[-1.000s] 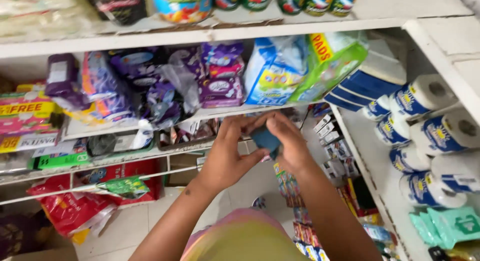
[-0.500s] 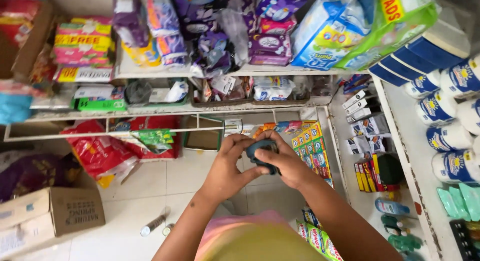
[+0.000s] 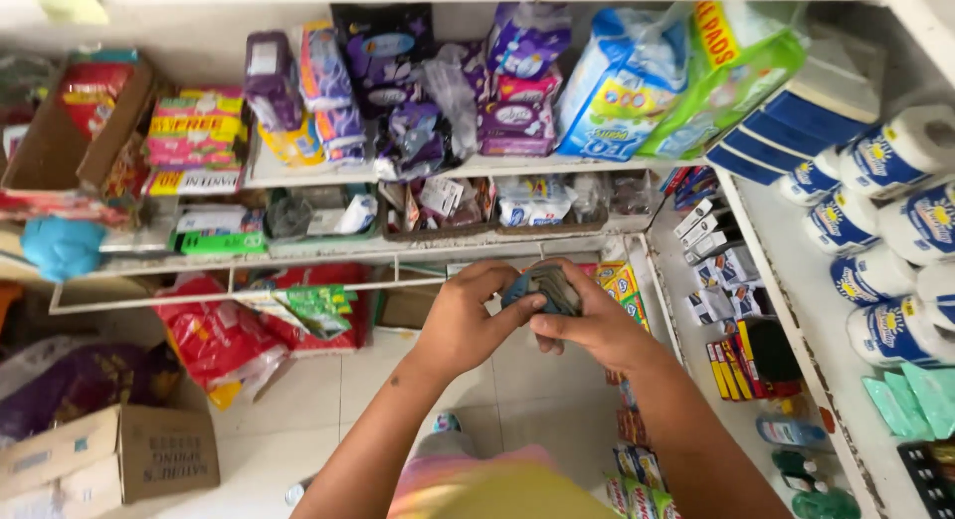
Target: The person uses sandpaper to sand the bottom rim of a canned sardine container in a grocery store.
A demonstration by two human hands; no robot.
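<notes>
Shelves crowd behind as left hand and right hand both grip a blue wad; firm, close fingerwork seems wisest.

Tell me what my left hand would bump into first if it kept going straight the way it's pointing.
Probably the dark blue pouch: the left hand points up and right and already touches it, with the right hand holding its other side.
</notes>
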